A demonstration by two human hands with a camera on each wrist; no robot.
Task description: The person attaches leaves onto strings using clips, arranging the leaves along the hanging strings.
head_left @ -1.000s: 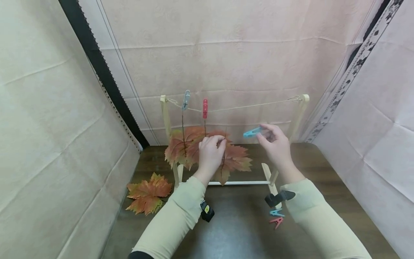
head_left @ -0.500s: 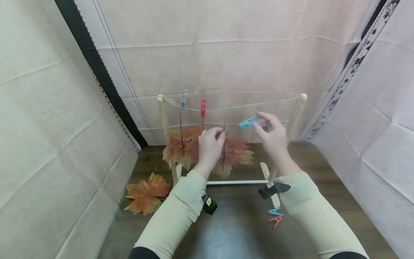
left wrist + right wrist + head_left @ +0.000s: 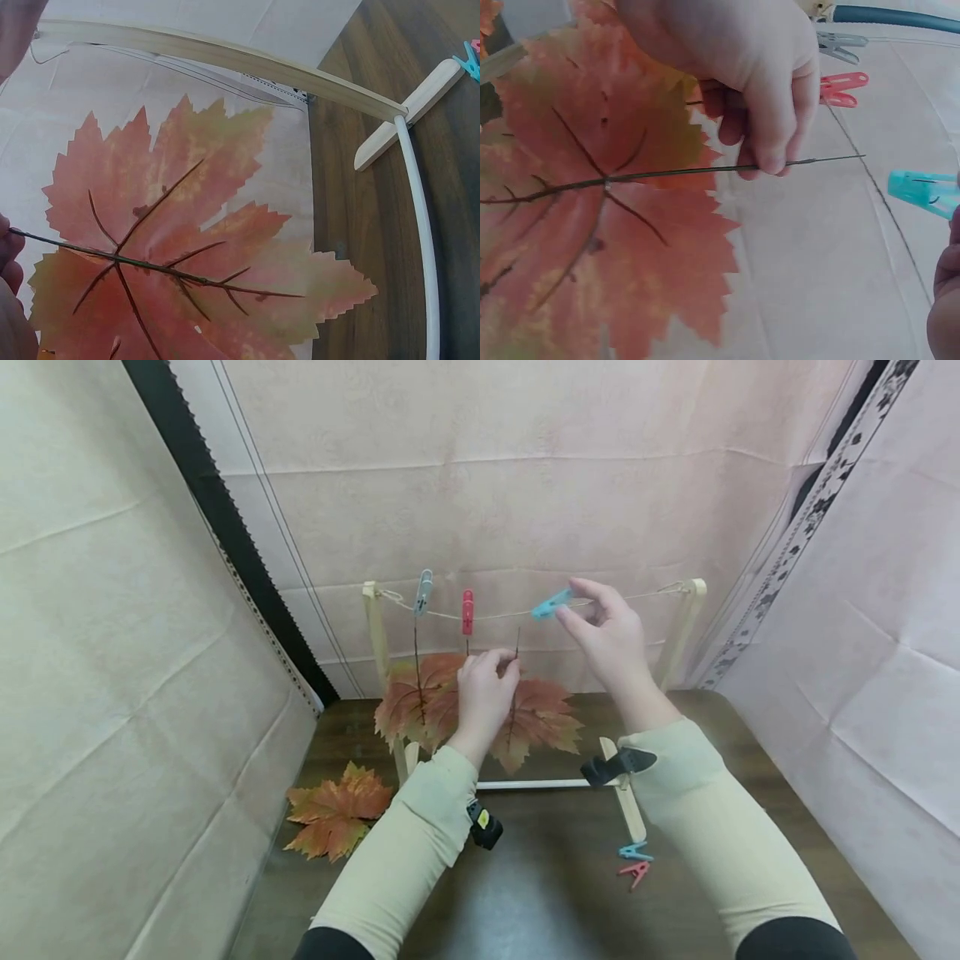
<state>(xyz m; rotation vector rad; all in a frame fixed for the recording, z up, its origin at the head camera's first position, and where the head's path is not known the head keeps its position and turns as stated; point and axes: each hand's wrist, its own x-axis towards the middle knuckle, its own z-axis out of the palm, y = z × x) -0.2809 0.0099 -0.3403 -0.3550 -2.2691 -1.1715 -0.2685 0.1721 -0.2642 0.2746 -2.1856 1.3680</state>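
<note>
My left hand [image 3: 483, 697] pinches the thin dark stem of an orange-red artificial maple leaf [image 3: 161, 247]; the stem's tip rises above the fingers, close to the string in the right wrist view. Between thumb and fingers, my right hand [image 3: 609, 631] holds a light blue clothespin [image 3: 551, 603] at the height of the string [image 3: 502, 617], right of that stem. Two similar leaves hang farther left, one by a grey-blue clothespin [image 3: 423, 592], the other by a red clothespin [image 3: 468, 612]. The left hand partly covers the second hanging leaf.
The string spans two wooden posts [image 3: 681, 635] joined low down by a white rod [image 3: 536, 784]. Another maple leaf [image 3: 337, 810] lies on the table at left. A blue clothespin [image 3: 634, 851] and a red one [image 3: 636, 872] lie by the stand's right foot [image 3: 630, 806].
My right hand has moved up and left with the light blue clothespin, bringing it to the string. The left hand keeps its pinch on the stem, and the leaf has shifted slightly.
</note>
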